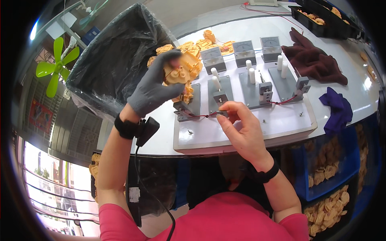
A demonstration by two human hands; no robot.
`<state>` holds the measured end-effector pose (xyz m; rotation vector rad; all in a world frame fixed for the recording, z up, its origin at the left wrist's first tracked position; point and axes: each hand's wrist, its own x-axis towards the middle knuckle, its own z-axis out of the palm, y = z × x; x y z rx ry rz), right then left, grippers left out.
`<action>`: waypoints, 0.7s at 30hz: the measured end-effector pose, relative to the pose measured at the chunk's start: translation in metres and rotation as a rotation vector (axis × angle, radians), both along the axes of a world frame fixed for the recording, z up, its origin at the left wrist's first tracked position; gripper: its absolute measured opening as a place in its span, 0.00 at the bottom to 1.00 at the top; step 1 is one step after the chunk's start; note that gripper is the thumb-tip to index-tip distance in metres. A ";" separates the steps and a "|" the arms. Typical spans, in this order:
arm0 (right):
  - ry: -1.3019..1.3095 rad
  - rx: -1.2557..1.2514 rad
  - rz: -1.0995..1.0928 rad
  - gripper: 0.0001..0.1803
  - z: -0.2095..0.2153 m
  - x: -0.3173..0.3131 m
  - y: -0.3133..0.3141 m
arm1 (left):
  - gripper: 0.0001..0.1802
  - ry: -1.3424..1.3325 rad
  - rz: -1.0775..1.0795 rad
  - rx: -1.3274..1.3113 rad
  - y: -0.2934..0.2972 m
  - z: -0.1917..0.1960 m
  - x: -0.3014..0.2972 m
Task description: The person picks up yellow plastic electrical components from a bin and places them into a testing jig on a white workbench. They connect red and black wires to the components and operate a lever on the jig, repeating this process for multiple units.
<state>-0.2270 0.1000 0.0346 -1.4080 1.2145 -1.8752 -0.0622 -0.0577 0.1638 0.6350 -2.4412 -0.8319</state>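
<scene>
My left hand [148,91], in a grey glove, is closed around a tan moulded plastic part [188,66], raised above the leftmost test fixture. Another tan part [186,95] sits on that fixture's grey plate [196,94]. My bare right hand [246,126] has thumb and index finger pinched at the front end of the second test fixture [213,93], on its small grey end block [222,113]. That fixture has two white posts [216,80] and no tan part on it. Red wires [201,116] run along the fixtures' front ends.
Several analogue meters [244,52] stand behind the fixtures on a white base [241,136]. A bin lined with black plastic [120,52] is at left, tan parts [209,37] lie behind. Brown cloth [311,60], purple cloth [337,110] and black trays [325,18] are at right.
</scene>
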 end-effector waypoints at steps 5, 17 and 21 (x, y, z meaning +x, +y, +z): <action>0.017 0.005 -0.010 0.11 0.001 0.000 0.001 | 0.36 -0.165 -0.001 0.078 -0.025 -0.011 -0.031; 0.000 0.012 -0.016 0.12 -0.005 -0.001 -0.001 | 0.43 -0.442 -0.230 -0.601 -0.005 -0.016 -0.053; -0.033 0.002 -0.015 0.11 -0.004 0.004 -0.001 | 0.46 -0.721 -0.199 -0.315 0.009 -0.022 -0.068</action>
